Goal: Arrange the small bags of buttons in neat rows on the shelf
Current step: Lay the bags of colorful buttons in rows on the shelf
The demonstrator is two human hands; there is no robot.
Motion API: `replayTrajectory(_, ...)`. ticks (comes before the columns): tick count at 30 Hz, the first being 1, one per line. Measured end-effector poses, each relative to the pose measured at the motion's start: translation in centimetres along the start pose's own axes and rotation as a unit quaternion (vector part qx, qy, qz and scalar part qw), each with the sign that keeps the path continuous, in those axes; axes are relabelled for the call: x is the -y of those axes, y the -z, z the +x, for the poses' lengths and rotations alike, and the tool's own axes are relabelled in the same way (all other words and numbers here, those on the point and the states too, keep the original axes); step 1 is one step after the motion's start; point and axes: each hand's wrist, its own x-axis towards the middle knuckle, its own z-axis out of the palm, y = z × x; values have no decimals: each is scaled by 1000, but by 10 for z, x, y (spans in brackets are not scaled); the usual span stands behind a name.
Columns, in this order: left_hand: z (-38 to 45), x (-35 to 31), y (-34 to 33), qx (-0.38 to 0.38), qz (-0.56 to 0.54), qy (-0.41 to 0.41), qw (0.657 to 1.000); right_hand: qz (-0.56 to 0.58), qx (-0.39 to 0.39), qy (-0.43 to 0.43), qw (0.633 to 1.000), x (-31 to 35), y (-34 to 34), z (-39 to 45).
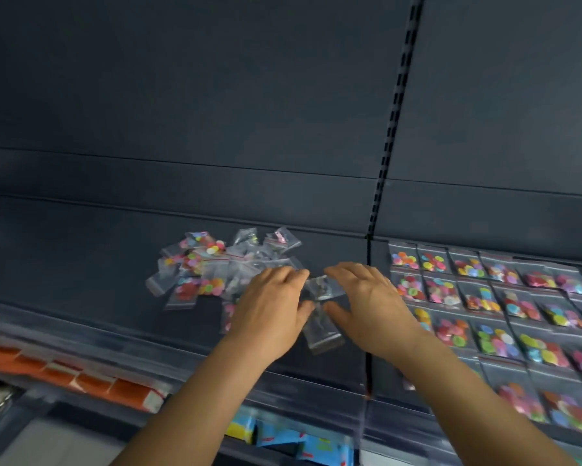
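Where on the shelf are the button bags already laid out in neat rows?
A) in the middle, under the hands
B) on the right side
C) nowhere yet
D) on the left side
B: the tidy rows of bags lie to the right, while a loose pile sits left of the hands.

Both forearms are bare, the left hand (271,306) and right hand (367,304) ungloved.

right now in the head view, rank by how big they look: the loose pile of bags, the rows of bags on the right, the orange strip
1. rows of bags, largest
2. loose pile
3. orange strip, smallest, though blurred and cut by the frame edge, so it and the pile are close
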Motion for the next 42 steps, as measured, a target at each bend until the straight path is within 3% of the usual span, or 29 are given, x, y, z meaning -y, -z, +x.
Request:
replayTrajectory(8, -17, 94, 9, 14, -13, 28, 999, 11, 10, -2, 1000, 73, -39, 44)
replayTrajectory(17, -23, 160, 1, 23, -24, 135, 990, 9, 37, 5, 999, 107, -70, 84)
replayTrajectory(32, -25, 188, 1, 31, -29, 222, 974, -38, 30, -38, 998, 127, -98, 133)
replayTrajectory(37, -22, 188, 2, 28, -108, 232, 966, -8, 7, -35, 999, 129, -101, 137)
replayTrajectory(42, -23, 189, 3, -13, -154, 200, 968, 98, -32, -57, 993, 128, -96, 137)
